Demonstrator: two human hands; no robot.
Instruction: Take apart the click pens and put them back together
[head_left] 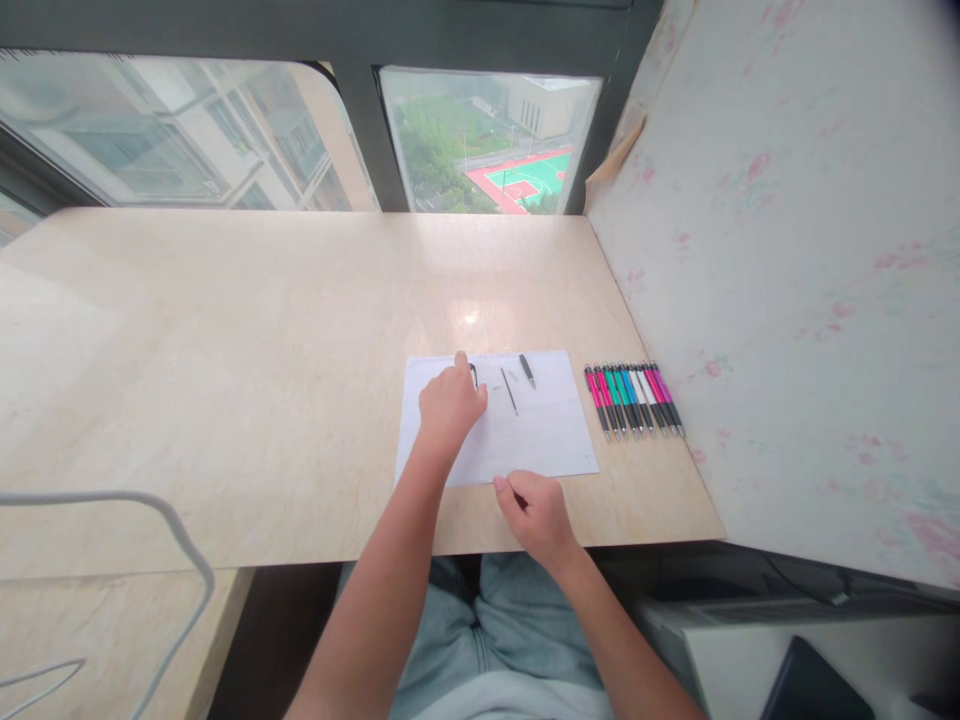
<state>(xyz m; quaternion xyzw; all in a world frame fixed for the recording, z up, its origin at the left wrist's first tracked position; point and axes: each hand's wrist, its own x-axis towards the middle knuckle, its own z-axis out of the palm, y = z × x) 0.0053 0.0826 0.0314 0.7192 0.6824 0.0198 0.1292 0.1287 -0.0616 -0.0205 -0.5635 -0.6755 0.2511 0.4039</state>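
Right hand (541, 515) at 6 o'clock of paper (547, 430), grip clenched on small dark part. Left hand (450, 405) at 10 o'clock, fingertips pinching pen piece (473, 375). Refill (509, 391) and tip (527, 370) loose at 12; could be rolled off desk (225, 380) if paper nudged.

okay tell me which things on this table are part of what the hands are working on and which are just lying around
In hand: white sheet; pen parts on it, thin refill and dark tip piece; left hand; right hand.
Lying about: row of pens; white cable.
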